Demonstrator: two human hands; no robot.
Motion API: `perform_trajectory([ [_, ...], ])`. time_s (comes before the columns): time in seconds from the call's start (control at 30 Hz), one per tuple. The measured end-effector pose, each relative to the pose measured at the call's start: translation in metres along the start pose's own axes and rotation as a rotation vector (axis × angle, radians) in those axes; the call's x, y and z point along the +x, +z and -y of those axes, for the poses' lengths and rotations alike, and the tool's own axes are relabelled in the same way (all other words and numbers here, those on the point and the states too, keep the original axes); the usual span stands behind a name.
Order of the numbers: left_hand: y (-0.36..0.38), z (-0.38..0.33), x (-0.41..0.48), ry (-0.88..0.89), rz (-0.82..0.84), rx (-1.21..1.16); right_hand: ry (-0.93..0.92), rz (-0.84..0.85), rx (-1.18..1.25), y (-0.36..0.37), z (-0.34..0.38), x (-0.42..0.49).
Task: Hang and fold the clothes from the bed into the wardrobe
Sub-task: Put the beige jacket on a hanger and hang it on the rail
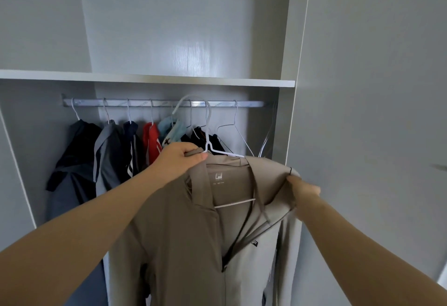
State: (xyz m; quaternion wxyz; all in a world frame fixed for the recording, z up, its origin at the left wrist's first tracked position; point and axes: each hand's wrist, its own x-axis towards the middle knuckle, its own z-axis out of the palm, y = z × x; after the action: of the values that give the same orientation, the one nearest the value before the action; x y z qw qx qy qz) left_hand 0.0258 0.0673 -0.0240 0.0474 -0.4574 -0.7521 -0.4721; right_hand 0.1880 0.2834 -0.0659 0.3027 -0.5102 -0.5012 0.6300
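2 hands (180,160) (303,188) gripping beige jacket (193,245) shoulders, fingers (193,158) curled over fabric

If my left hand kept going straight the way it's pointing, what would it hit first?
Likely the white hanger carrying the beige jacket, right past your left hand; behind that, the black garments on the rail. Depth is unclear.

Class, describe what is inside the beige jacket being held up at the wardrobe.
A white hanger: its hook rises above the collar and its bottom bar shows through the open neck of the jacket. Its sloping arms are mostly covered by the shoulders.
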Motion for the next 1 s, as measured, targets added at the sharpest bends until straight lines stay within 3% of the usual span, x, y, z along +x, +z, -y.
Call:
perform_trajectory([
  [0.13, -0.010, 0.003, 0.001, -0.062, -0.037, -0.094, 0.099, 0.228, 0.159, 0.004, 0.001, -0.003],
  [0.27, -0.016, 0.008, -0.001, -0.029, -0.025, 0.057, -0.136, 0.128, 0.170, 0.011, 0.009, -0.001],
  [0.37, -0.015, 0.004, -0.006, 0.048, 0.058, 0.212, -0.364, 0.174, 0.140, 0.015, 0.018, -0.007],
  [0.43, -0.009, 0.004, -0.008, 0.075, 0.121, 0.316, -0.499, 0.294, 0.205, 0.020, 0.025, -0.019],
  [0.53, -0.003, 0.004, -0.008, 0.079, 0.176, 0.389, -0.568, 0.613, 0.278, 0.028, 0.031, -0.034],
  [0.6, -0.005, 0.004, -0.007, 0.048, 0.122, 0.248, -0.624, 0.607, 0.036, 0.028, 0.029, -0.032],
  [0.7, -0.010, 0.007, -0.008, 0.031, 0.000, 0.124, -0.655, 0.180, -0.502, 0.019, 0.023, -0.020],
  [0.77, -0.012, 0.008, -0.009, -0.002, -0.034, 0.073, -0.729, 0.099, -0.662, 0.015, 0.022, -0.025],
  [0.87, -0.011, 0.005, -0.008, -0.015, -0.036, -0.025, -0.813, 0.276, -0.838, 0.020, 0.023, -0.035],
  [1.0, 0.000, -0.007, -0.006, 0.005, 0.014, -0.067, -0.941, 0.508, -0.826, 0.022, 0.021, -0.043],
])
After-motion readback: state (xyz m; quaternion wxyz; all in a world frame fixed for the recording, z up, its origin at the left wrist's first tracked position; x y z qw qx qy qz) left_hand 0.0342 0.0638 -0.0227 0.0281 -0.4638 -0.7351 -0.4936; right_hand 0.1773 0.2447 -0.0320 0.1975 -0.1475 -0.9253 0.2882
